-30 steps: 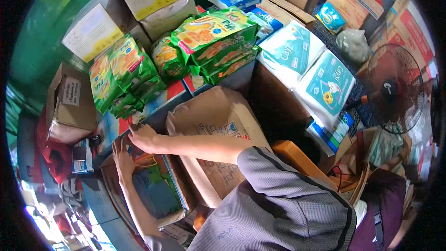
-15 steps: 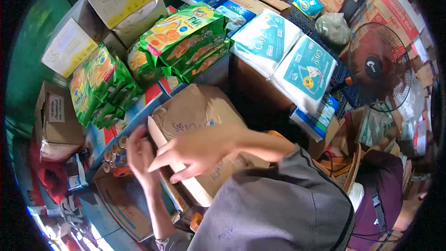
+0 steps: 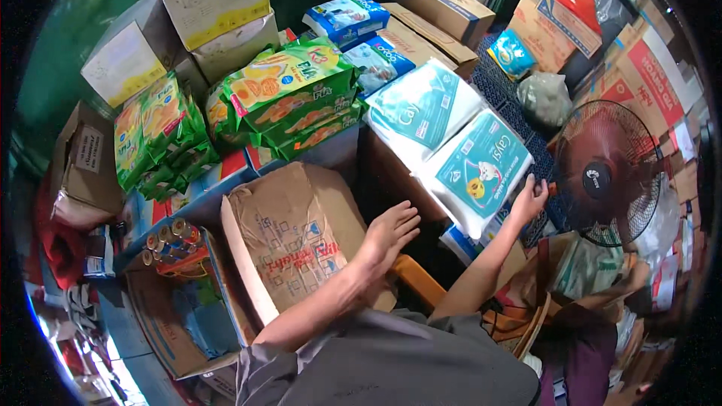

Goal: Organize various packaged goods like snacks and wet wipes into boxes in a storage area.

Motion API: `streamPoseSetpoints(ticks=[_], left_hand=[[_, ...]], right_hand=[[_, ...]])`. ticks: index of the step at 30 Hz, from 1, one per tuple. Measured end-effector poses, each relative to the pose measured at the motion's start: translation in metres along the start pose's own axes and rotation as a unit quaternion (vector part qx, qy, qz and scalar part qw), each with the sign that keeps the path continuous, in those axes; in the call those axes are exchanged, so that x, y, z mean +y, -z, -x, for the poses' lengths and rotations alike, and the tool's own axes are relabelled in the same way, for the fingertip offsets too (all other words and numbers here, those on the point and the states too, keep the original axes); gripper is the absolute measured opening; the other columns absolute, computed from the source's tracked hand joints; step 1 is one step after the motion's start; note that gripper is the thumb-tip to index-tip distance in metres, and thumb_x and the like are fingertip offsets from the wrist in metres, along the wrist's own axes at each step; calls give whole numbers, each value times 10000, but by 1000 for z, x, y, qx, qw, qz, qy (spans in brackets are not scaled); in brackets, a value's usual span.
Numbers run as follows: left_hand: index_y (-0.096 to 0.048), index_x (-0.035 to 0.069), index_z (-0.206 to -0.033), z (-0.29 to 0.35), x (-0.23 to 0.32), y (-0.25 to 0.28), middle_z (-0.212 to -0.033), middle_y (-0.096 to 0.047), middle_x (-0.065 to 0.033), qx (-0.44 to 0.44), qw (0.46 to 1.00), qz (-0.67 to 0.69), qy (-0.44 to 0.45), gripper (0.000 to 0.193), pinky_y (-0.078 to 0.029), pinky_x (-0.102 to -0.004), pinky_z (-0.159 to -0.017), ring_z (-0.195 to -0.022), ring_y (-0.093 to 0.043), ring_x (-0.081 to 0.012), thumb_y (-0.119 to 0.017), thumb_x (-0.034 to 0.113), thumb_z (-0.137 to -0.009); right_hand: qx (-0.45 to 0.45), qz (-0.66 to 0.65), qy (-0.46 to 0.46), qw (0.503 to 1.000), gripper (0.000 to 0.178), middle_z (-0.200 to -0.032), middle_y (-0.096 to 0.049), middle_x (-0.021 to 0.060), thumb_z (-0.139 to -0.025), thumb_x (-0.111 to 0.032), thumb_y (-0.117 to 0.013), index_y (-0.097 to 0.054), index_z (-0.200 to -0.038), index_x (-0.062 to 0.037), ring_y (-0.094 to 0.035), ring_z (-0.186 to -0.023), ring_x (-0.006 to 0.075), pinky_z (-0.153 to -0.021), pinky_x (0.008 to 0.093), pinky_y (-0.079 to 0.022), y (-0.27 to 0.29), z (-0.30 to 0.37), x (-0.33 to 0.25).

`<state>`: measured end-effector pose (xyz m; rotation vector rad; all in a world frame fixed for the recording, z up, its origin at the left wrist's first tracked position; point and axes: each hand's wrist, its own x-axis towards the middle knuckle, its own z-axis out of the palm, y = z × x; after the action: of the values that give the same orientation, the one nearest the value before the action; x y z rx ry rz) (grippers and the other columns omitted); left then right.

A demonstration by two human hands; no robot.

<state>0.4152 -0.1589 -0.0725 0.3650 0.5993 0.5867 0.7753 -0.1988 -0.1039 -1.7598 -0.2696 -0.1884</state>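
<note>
My left hand [image 3: 391,234] is open, fingers stretched out, just past the right edge of a brown cardboard box [image 3: 289,237]. That forearm crosses over the box's near corner. My right hand [image 3: 532,199] reaches to the right edge of two white-and-teal plastic packs [image 3: 470,162], beside the standing fan [image 3: 598,177]. Its fingers are curled; a small dark thing shows at them, too small to make out. The packs lie side by side on top of a brown box.
Green snack packs [image 3: 289,94] are piled behind the box. Small capped bottles [image 3: 173,240] stand left, above an open carton [image 3: 173,323]. An orange plastic edge [image 3: 417,282] lies between my arms. Another person's purple clothing [image 3: 583,357] shows at the lower right.
Both hands have left the box's left side. My right hand has swung right to the packs and fan; my left has crossed to the box's right edge. The view has shifted.
</note>
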Motion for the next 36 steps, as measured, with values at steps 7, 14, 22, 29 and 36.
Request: streamPoseSetpoints(ticks=[7,14,22,29,36], left_hand=[[-219,-20,-1625,-74,-33,-33,-1623,-378,-199,104,982,-157,12,1068,-309,-506,-1228,-1522,-343,-310,-788,525,-904],[-631,67,-1211,-86,-47,-47,-1041,-673,-14,52,964,-260,-1,602,-502,-316,-854,-949,-629,-126,-820,531,-876],[-570,-73,-1315,-80,-71,-55,-1164,-687,-122,29,978,-203,-24,834,-507,-355,-1007,-1066,-645,-192,-949,417,-757],[-369,-68,-1423,-73,-81,-68,-1324,-607,-169,74,964,-252,-43,945,-508,-367,-1052,-1198,-615,-230,-949,290,-769],[-343,-80,-1468,-55,-80,-84,-1320,-570,-208,50,924,-304,-227,998,-423,-398,-1159,-1287,-566,-284,-950,272,-758]], right_hand=[[-123,-163,-156,966,700,-1319,-642,202,-923,-493,-759,-600,-1343,45,-658,-1127,298,-931,411,-551,-28,-22,56],[-173,-192,-149,954,609,-1153,-706,152,-933,-440,-770,-642,-1242,69,-692,-971,247,-854,356,-566,-22,-11,45],[-187,-173,-148,955,518,-1118,-723,116,-939,-389,-758,-685,-1227,35,-689,-928,205,-845,309,-546,11,-15,25],[-179,-207,-169,947,534,-1211,-675,168,-936,-381,-749,-629,-1263,24,-670,-1012,250,-890,360,-553,21,-24,43],[-259,-385,-278,841,661,-1340,-606,175,-979,-516,-589,-542,-1400,-9,-617,-1145,323,-987,461,-505,37,7,-11]])
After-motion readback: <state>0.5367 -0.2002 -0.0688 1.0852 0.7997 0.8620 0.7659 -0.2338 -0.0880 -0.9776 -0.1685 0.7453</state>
